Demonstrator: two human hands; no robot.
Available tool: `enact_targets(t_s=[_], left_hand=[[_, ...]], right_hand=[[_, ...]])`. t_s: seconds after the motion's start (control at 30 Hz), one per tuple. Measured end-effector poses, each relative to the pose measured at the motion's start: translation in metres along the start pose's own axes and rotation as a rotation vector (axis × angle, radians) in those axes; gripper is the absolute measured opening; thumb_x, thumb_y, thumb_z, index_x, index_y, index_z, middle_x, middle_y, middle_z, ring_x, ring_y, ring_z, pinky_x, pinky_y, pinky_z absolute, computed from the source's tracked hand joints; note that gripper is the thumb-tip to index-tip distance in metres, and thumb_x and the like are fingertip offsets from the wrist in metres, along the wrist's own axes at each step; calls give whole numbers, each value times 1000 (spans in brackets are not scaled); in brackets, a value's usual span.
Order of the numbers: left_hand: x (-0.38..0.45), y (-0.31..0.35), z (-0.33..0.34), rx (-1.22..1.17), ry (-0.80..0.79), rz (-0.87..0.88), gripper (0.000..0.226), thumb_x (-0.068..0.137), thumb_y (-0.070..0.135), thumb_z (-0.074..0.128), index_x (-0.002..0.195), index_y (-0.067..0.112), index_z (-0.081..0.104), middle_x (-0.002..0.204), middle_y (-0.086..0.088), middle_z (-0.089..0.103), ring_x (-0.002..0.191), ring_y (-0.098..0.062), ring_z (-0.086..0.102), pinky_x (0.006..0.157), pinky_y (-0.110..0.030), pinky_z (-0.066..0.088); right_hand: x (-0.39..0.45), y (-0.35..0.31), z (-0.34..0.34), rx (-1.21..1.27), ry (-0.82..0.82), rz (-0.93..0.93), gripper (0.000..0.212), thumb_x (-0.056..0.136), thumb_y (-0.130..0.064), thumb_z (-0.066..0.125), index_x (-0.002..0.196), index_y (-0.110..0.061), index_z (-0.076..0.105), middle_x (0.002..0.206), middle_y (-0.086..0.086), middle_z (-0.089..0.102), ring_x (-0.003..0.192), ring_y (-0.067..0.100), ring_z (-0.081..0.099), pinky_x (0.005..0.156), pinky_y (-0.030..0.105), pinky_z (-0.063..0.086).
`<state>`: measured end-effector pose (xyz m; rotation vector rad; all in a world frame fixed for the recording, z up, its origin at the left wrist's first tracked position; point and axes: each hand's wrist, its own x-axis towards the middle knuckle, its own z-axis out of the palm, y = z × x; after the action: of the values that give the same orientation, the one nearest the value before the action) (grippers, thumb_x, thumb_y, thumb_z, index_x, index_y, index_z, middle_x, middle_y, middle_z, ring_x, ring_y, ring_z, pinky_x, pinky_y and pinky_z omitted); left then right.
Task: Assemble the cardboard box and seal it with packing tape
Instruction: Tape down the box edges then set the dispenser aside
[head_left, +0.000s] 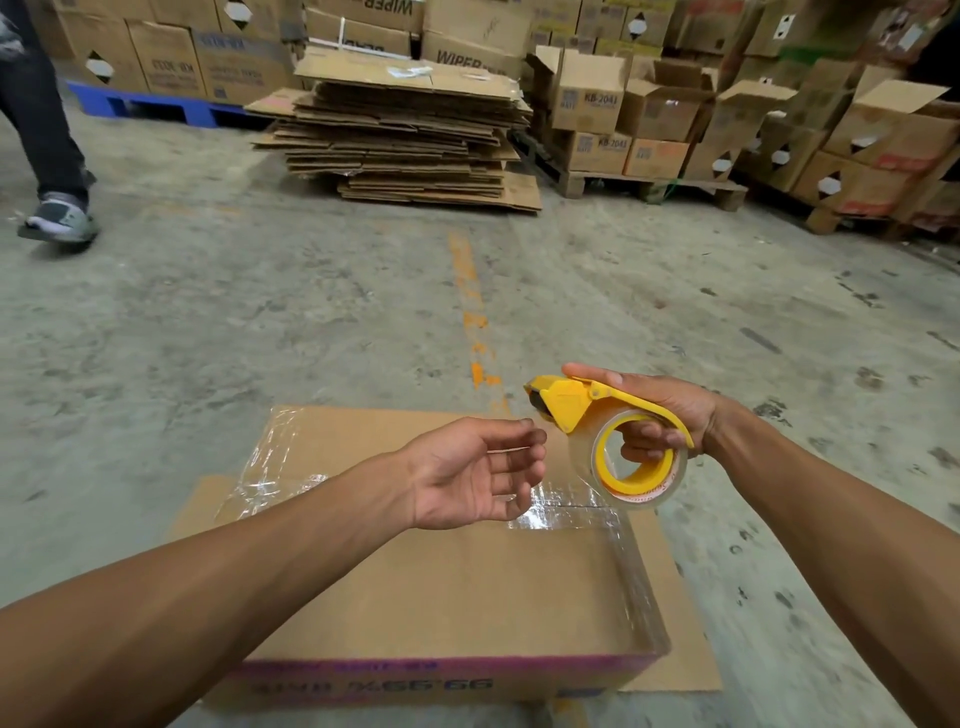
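A: Setting?
B: Grey concrete warehouse floor (311, 322); taped brown cardboard box (467, 587) below hands.
A: Hands?
B: Left hand (470, 475) loose, empty. Right hand (660, 415) gripping yellow plastic tape dispenser (587, 410), just apart.

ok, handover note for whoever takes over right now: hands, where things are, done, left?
Right hand: grips the yellow plastic tape dispenser with its clear tape roll, held above the box's far right corner.
Left hand: open, empty, hovering over the box.
Brown cardboard box: on the concrete floor, top flaps closed.
Done: clear tape across the top seam and along the right edge.
Left: I'd check the remaining edges; the underside is hidden.
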<state>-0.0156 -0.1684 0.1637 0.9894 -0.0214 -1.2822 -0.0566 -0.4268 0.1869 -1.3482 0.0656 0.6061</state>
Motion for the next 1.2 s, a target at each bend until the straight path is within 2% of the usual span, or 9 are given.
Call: enact_targets(t_s=[0.2,0.3,0.37,0.47,0.57,0.83,1.0,1.1,1.2], left_hand=[[-1,3,-1,-36,-28,-15,21,86,19,53,99,8,65,88,-7,66,75,-22,64,67,-33,47],[0,3,-1,-66,-22,-30,30,89,30,48,98,6,65,89,-10,65,76,-24,63,70,-35,45],[1,3,-1,-51,2,-36,34,92,38,52,96,7,66,88,-10,65,75,-23,64,69,-35,47],[4,0,-1,33,39,-44,19,90,29,63,91,10,65,85,-6,67,73,-19,66,66,-32,52],[8,-3,-1,77,52,-68,4,90,14,63,87,12,64,85,-5,68,73,-16,68,68,-31,54],[11,4,-8,167,131,-170,10,91,7,61,82,7,65,70,-2,64,57,-11,59,65,-29,52],[6,17,-42,284,194,-225,13,96,6,53,86,10,61,65,2,61,51,-8,53,61,-28,52],[2,19,-66,293,203,-256,11,95,7,55,89,10,62,66,2,63,52,-8,53,63,-28,51],[4,18,-76,311,187,-266,11,94,8,56,86,10,63,66,2,63,51,-8,52,62,-28,51]], right_hand=[[-1,-2,3,-69,26,24,64,62,-52,86,123,-40,67,36,2,40,24,8,38,37,19,37],[-4,-4,5,-89,28,28,64,61,-53,86,121,-41,68,36,2,40,24,8,38,37,19,36],[-6,-4,4,-95,32,31,63,62,-54,85,121,-41,68,36,2,40,25,8,37,37,19,36],[-8,-2,2,-110,35,47,62,65,-54,83,123,-41,66,37,2,41,25,8,38,37,19,35],[-8,-1,0,-132,26,64,60,68,-53,81,125,-42,65,38,2,43,26,9,39,38,20,34],[-9,-2,9,-224,21,126,59,68,-53,80,124,-39,66,42,3,48,28,10,39,38,19,36],[-21,4,12,-255,44,184,70,61,-53,85,126,-38,64,61,8,59,33,10,43,39,20,37],[-36,10,7,-241,83,224,77,55,-55,89,126,-37,65,56,8,56,34,11,42,36,20,38],[-37,15,8,-270,117,254,75,58,-55,87,128,-40,63,71,16,46,39,14,41,37,21,39]])
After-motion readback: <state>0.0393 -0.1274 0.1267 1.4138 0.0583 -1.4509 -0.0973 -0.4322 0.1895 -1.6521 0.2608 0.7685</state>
